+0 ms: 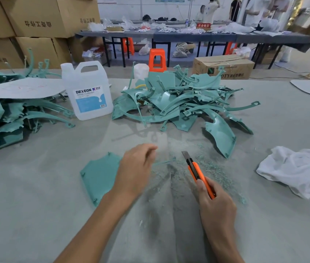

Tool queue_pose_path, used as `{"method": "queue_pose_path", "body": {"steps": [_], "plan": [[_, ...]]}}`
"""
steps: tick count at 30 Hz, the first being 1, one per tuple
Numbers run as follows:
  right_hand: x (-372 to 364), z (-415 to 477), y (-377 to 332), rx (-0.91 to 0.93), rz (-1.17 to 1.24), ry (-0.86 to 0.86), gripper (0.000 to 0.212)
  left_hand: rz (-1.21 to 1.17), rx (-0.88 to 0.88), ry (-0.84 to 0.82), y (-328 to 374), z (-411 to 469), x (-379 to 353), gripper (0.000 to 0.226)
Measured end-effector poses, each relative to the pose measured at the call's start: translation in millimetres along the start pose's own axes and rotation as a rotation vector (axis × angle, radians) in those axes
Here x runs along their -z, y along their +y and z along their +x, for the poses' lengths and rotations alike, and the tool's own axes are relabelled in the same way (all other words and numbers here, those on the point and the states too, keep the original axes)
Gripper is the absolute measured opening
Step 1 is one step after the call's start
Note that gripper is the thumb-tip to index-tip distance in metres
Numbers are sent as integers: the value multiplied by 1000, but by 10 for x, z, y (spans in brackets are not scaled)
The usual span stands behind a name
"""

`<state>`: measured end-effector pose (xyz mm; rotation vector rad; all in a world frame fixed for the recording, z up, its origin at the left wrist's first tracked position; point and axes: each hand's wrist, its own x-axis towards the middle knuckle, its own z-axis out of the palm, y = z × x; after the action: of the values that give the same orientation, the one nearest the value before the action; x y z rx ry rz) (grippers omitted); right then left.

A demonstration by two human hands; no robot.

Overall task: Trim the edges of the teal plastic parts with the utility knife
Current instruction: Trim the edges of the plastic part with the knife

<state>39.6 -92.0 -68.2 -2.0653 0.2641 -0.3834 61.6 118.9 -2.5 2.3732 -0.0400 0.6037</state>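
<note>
Orange utility knife (198, 172), gripped in the right hand (217, 204), blade extended and pointing away, amid teal shavings (215, 168). A flat teal panel (99, 179) lies partly under the left hand (137, 168). Curved teal parts are heaped beyond (179, 105), with another heap (17, 118) far left

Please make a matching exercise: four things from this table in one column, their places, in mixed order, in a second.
1. orange utility knife
2. crumpled white cloth
3. translucent white plastic jug with blue label
4. flat teal plastic panel

A. upright, left of the middle teal heap
B. partly covered by the left hand
C. gripped by the right hand
D. right of the knife, untouched

Pairs: 1-C, 2-D, 3-A, 4-B
</note>
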Motion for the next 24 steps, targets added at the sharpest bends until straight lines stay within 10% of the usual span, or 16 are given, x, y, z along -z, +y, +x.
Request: {"method": "queue_pose_path", "body": {"steps": [3,8,13,24], "plan": [[-4,-3,15,-23,47,25,22,-83,187,215,-241,-138,267,36],[-39,7,26,17,30,52,18,126,331,117,-763,-421,763,44],[-53,9,62,46,38,60,21,306,438,-419,-943,-761,713,98],[-26,6,77,-18,187,76,16,23,177,201,-601,-639,523,26]]}}
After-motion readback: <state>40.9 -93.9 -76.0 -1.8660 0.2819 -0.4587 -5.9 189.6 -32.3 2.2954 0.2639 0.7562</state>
